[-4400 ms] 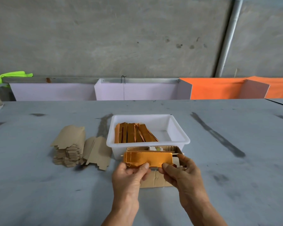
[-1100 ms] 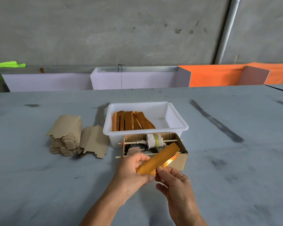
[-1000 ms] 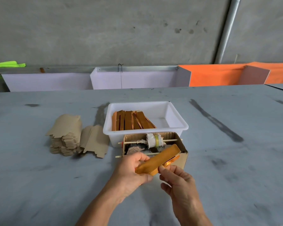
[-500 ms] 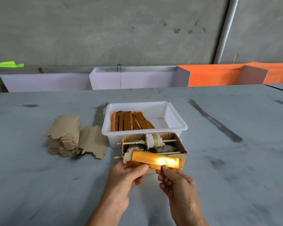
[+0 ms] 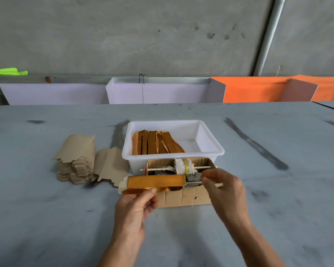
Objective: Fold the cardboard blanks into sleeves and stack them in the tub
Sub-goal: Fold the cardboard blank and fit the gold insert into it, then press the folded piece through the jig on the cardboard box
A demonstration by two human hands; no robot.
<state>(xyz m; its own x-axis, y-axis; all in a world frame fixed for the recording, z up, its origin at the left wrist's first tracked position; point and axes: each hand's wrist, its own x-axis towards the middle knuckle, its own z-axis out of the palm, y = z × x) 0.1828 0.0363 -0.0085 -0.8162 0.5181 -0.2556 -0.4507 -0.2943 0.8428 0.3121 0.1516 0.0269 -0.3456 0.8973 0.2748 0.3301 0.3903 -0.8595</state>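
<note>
Head view: gold sleeve (image 5: 156, 181) held level above the counter (image 5: 46, 218), pinched near its left end between thumb and fingers of the left hand (image 5: 136, 205), pale end flap poking out past that grip to the left. To the right of the grip, right hand (image 5: 223, 186) off the sleeve, thumb and forefinger drawn close together by the thin stick at the cardboard box's near edge; whether they pinch anything, cannot tell. Directly behind the sleeve, small open cardboard box (image 5: 183, 197) crossed by wooden skewers, one carrying a spool (image 5: 183, 166) wrapped in white cloth and yellow tape. Beyond the box and touching it, white tub (image 5: 210, 139) with finished gold sleeves (image 5: 156, 144) leaning in a row along its left side, right half bare. Left of the grip and farther back, stack of brown cardboard blanks (image 5: 75, 162), with a few loose blanks (image 5: 112, 164) lying between stack and tub.
</note>
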